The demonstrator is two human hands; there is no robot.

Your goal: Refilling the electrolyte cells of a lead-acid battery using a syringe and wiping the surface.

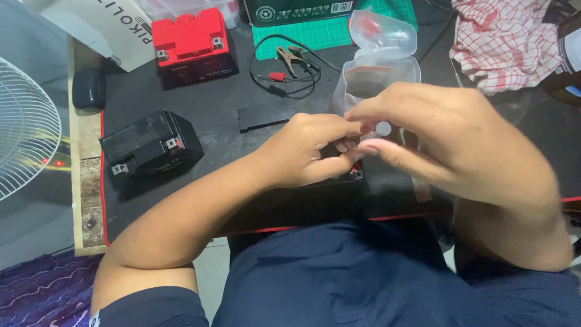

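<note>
My left hand (308, 148) and my right hand (448, 142) meet over the middle of a black mat (230, 109). Their fingertips pinch a small pale round piece (383, 128) between them; which hand bears it I cannot tell. Under the hands lies a black battery with a red-marked terminal (357, 174), mostly hidden. Just behind the hands stands an open clear plastic container (378, 60) with its lid tipped back.
A black battery (151, 145) lies at the left of the mat, a red-topped one (192, 42) at the back. Clip leads (290, 63) and a flat black strip (263, 116) lie mid-mat. A fan grille (24, 127) stands at far left, a checked cloth (505, 42) back right.
</note>
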